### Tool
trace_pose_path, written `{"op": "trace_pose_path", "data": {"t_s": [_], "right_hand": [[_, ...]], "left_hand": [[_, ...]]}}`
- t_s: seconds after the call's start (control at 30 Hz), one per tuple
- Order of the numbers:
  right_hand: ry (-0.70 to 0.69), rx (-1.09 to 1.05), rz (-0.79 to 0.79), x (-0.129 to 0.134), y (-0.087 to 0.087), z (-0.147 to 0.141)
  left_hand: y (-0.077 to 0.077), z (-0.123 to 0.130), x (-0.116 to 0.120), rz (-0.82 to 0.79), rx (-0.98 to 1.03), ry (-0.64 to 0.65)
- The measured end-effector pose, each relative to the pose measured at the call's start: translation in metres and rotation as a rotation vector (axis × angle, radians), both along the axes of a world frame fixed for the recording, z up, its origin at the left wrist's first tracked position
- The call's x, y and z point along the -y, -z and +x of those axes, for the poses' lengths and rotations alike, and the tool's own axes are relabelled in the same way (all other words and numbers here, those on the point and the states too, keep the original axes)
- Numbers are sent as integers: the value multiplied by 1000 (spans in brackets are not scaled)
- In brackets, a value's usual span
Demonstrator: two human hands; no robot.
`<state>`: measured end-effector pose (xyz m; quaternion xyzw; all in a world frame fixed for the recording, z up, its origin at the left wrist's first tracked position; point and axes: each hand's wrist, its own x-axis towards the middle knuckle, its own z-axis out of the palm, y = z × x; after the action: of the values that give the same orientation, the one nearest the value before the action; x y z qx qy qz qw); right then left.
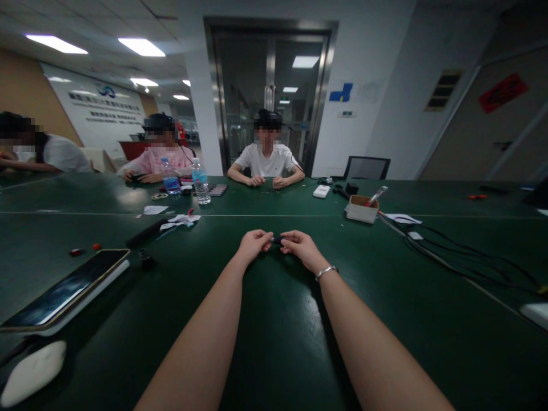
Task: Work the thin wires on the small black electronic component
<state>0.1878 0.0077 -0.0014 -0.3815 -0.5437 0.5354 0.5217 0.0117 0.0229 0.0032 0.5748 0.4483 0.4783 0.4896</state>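
Both my hands meet just above the dark green table [282, 319], in the middle of the view. Between their fingertips is a small dark object [277, 240], with a lighter, metallic-looking end towards the left. My left hand [254, 245] pinches that lighter end between thumb and fingers. The dark end is pinched by my right hand [302, 248], which has a silver bracelet [326, 272] at its wrist. The fingers cover much of the object, and its exact kind cannot be made out.
A phone [68, 288] on a white box and a white mouse-like object [34, 372] lie at left. Bottles [201, 182] and papers [180, 221] stand or lie farther back. At right are a small box [362, 210] and black cables [466, 251]. Several people sit across the table.
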Motion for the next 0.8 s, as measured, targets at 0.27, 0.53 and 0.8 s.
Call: {"op": "trace_pose_path", "data": {"t_s": [0.27, 0.53, 0.8], "right_hand": [[12, -6, -31, 1, -2, -2], [43, -12, -39, -1, -1, -2], [27, -7, -33, 2, -3, -2]], "left_hand": [[2, 1, -2, 14, 68, 14], [-4, -2, 3, -46, 91, 69], [-3, -3, 4, 50, 57, 23]]}}
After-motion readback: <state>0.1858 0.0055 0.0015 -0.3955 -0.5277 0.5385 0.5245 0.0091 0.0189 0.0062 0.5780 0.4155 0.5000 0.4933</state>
